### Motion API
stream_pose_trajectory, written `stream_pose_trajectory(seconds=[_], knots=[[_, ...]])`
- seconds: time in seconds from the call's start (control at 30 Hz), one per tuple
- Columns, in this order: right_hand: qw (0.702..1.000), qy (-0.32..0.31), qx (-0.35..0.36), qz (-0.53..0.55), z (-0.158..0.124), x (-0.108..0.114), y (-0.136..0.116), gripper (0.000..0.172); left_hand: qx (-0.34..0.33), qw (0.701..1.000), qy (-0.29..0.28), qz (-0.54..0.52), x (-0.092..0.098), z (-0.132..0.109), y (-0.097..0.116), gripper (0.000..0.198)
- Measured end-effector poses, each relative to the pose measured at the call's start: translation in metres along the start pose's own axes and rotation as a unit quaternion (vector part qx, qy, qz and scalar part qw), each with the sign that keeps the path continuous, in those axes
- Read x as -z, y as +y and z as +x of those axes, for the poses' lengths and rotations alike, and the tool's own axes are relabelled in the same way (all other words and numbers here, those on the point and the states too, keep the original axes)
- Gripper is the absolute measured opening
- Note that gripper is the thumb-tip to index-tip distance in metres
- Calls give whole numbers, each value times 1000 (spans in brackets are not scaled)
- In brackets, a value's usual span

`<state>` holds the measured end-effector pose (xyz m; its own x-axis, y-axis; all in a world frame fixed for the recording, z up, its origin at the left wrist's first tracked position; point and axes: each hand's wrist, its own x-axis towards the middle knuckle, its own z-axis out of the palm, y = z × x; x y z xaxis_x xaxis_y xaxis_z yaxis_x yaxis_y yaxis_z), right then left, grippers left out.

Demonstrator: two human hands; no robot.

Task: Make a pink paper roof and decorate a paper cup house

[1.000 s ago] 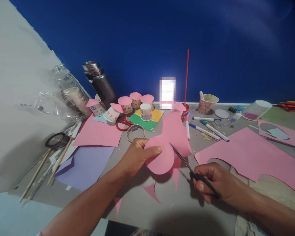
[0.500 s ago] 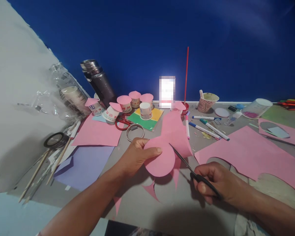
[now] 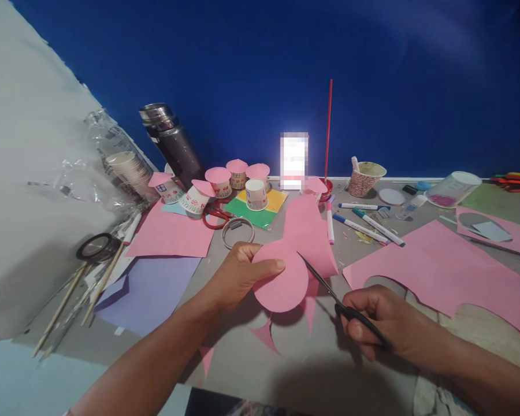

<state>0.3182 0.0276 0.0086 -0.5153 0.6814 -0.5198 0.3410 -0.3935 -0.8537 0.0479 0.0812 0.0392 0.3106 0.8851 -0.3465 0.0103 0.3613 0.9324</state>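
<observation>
My left hand [image 3: 238, 274] pinches a pink paper piece [image 3: 286, 277] above the grey table, thumb on its rounded lobe. A wider flap of the same pink paper rises behind the lobe. My right hand [image 3: 381, 323] is closed round the black handles of a pair of scissors [image 3: 329, 289]. The blades point up and left into the paper, where the round lobe meets the flap. Small pink offcuts [image 3: 266, 335] lie on the table below the paper.
Decorated paper cups with pink roofs [image 3: 219, 182] stand at the back by a dark flask [image 3: 173, 141]. Red scissors [image 3: 214, 216], a tape ring [image 3: 239, 231] and markers [image 3: 366, 222] lie mid-table. Pink sheets [image 3: 437, 271] and a purple sheet [image 3: 149, 292] flank my hands. Wooden sticks [image 3: 78, 300] lie left.
The round pink lobe has turned slightly and shows more of its circle. The scissors have crept a little further along the cut. Both hands stay in place.
</observation>
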Motion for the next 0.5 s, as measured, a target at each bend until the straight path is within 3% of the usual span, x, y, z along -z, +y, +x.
stream_pose_trajectory(seconds=[0.5], knots=[[1000, -3, -9, 14, -1, 1, -3, 70, -2, 998, -24, 63, 3, -2, -1, 30]])
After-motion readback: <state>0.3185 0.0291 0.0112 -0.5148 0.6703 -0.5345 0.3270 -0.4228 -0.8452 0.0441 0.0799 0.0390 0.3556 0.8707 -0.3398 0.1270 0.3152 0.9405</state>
